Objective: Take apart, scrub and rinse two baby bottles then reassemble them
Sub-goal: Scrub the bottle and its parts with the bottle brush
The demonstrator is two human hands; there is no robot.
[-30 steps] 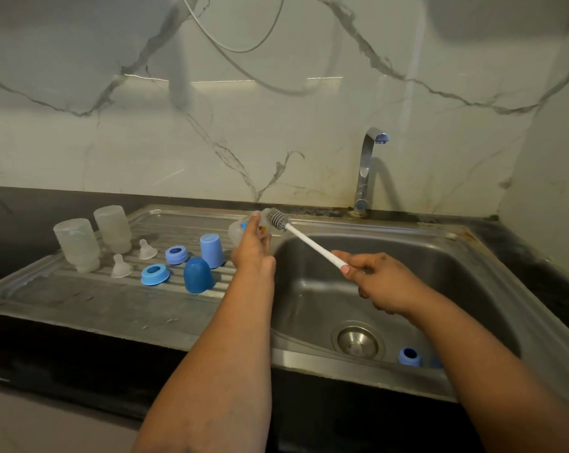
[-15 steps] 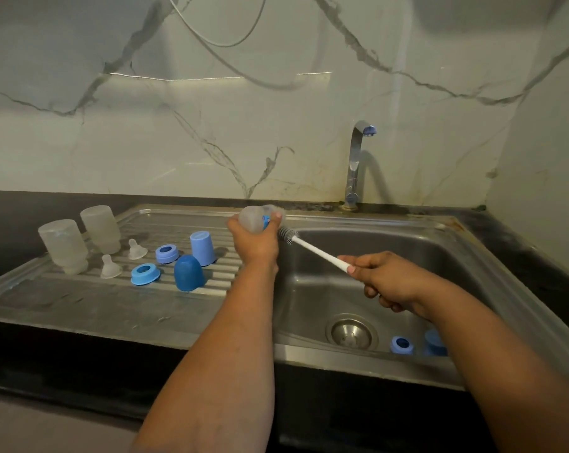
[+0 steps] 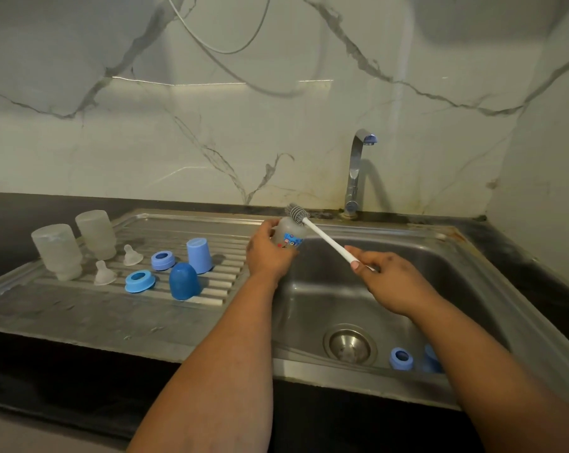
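The left hand (image 3: 267, 253) curls its fingers around a small clear bottle (image 3: 289, 236) with a coloured print, and holds it over the left edge of the sink basin (image 3: 325, 299). The right hand (image 3: 392, 279) pinches the white handle of a bottle brush (image 3: 322, 235); the grey bristle head is at the bottle's upper end, at about 11 o'clock from the right hand. I cannot tell if the bristles are inside the bottle.

In the basin, a blue ring (image 3: 401, 358) lies at 3 o'clock from the drain (image 3: 350, 344), and another blue piece (image 3: 430, 359) is just beside it, partly hidden by the right arm.

On the draining board (image 3: 64, 308) two cloudy bottles (image 3: 57, 251) stand upside down. At 3 o'clock from them lie two clear teats (image 3: 104, 273), two blue rings (image 3: 140, 281), a light blue cap (image 3: 199, 256) and a dark blue cap (image 3: 184, 281).
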